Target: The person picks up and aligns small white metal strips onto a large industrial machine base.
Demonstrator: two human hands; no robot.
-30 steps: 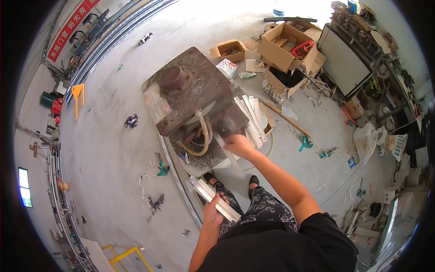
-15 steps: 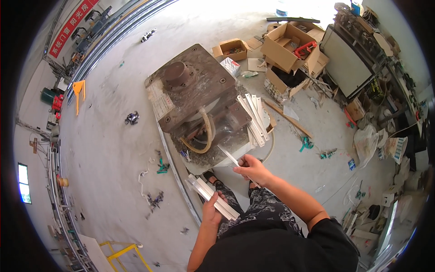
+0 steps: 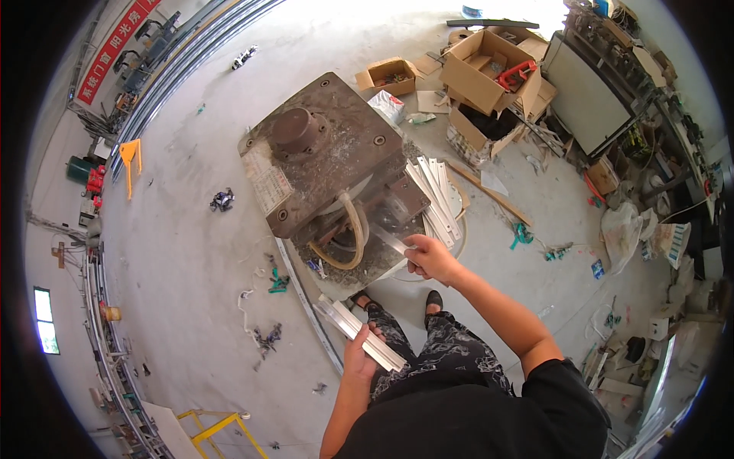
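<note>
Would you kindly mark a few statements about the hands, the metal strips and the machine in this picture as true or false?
1. The right hand holds a single pale metal strip near the machine. True.
2. The left hand is empty. False: it grips a bundle of pale metal strips down by the person's legs.
3. A stack of pale strips lies at the machine's right side. True.
4. The cardboard boxes stand to the left of the machine. False: they stand on the floor beyond it, to its upper right.
5. A yellowish hose curves at the machine's near side. True.
</note>
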